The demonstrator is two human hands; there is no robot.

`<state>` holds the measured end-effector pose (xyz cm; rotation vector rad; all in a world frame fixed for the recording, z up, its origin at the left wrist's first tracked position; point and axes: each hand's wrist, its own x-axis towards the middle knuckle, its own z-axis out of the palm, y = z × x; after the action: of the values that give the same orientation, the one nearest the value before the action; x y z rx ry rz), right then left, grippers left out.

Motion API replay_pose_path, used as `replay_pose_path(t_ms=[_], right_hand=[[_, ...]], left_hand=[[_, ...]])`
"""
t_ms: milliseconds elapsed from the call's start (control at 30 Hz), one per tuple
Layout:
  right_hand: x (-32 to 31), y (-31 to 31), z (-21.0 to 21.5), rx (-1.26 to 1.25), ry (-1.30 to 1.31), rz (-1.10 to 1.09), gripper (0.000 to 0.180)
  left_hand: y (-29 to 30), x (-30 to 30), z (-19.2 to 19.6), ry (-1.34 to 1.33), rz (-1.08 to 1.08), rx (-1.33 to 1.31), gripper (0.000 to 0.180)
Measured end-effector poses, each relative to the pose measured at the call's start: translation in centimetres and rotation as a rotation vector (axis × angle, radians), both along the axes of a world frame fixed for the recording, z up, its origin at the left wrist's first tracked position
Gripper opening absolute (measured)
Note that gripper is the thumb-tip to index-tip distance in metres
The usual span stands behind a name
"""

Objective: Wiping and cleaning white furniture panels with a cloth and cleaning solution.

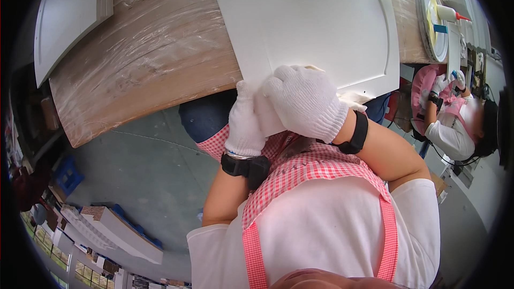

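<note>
A white panel (316,21) with a raised border, like a cabinet door, lies on the wrapped worktop in front of me. Both my hands wear white knitted gloves and meet at its near left corner. My left hand (245,120) is closed around the left side of a pale flat piece (266,115); I cannot tell whether this is the panel's corner or a separate piece. Curled over the panel's surface beside it is my right hand (304,99), closed, with a thin cream edge showing past its knuckles. What lies beneath its fingers is hidden. Off-white cloth-like material (353,100) shows beside the right wrist.
Plastic film covers the brown worktop (155,48). Another white panel (72,16) lies at the far left. A round lidded bucket (432,24) at right bears a white squeeze bottle (448,13) with a red tip. A co-worker (455,112) in gloves works at right.
</note>
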<state>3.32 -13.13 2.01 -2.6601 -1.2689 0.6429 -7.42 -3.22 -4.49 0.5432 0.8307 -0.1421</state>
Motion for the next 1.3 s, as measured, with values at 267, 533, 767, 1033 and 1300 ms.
replay_pose_path(t_ms=[267,533,767,1033,1300], right_hand=[[8.1,5.6,-4.1,0.168,-0.123,-0.247,0.013],[-3.4,-4.3,-0.1,0.148,0.105,0.208,0.013],[-4.0,-3.8,-1.5,0.220,0.010,0.264,0.010],[-2.9,-11.2,-2.0,0.267,-0.108,0.148,0.014],[-4.4,-5.9,-2.5,0.286,-0.080,0.024,0.009]], left_hand=[[0.0,-0.3,-0.6,-0.033,0.013,-0.082,0.062],[-0.4,0.0,-0.5,-0.022,-0.003,0.103,0.062],[-0.6,0.7,-1.7,-0.253,0.120,-0.335,0.078],[-2.2,1.4,-0.3,-0.153,0.149,-0.290,0.110],[-1.0,-0.3,-3.3,-0.386,0.035,-0.242,0.090]])
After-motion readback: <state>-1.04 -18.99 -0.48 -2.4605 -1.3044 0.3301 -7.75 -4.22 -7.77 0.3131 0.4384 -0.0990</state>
